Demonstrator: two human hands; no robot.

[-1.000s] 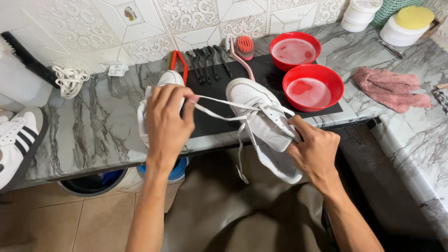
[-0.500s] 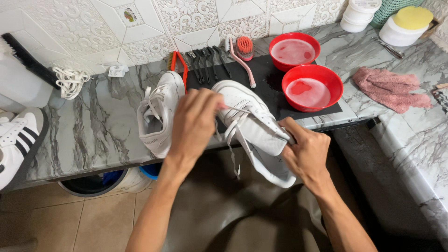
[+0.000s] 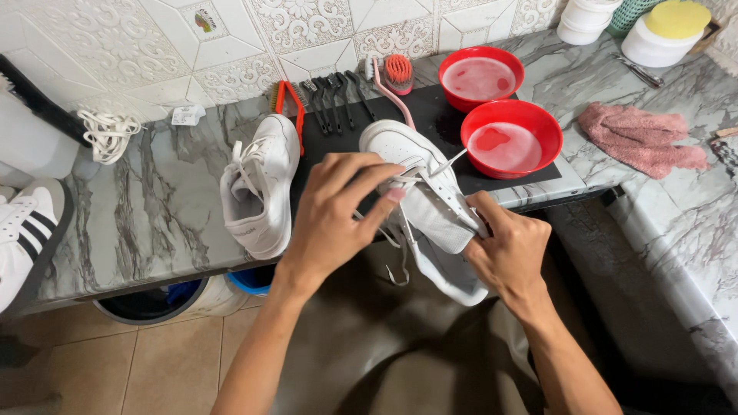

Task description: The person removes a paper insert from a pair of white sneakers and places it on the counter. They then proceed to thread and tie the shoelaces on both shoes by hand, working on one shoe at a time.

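Observation:
A white sneaker (image 3: pixel 430 200) hangs over the counter's front edge, toe pointing away from me. My right hand (image 3: pixel 511 250) grips its heel end from the right side. My left hand (image 3: pixel 338 207) reaches over the shoe's tongue, fingertips pinching the white lace (image 3: pixel 419 175) near the eyelets. Loose lace ends dangle below the shoe. A second white sneaker (image 3: pixel 257 188) lies on the marble counter to the left, laces still in it.
Two red bowls (image 3: pixel 511 138) of liquid stand on a black mat (image 3: pixel 442 123) with several brushes (image 3: pixel 330 96). A pink cloth (image 3: pixel 642 138) lies at right, a coil of white lace (image 3: pixel 108 134) and a striped sneaker (image 3: pixel 27 230) at left. Buckets sit under the counter.
My left hand has dropped from pulling the lace up and out, moving right onto the shoe's eyelets. The lace has gone slack. My right hand keeps its hold.

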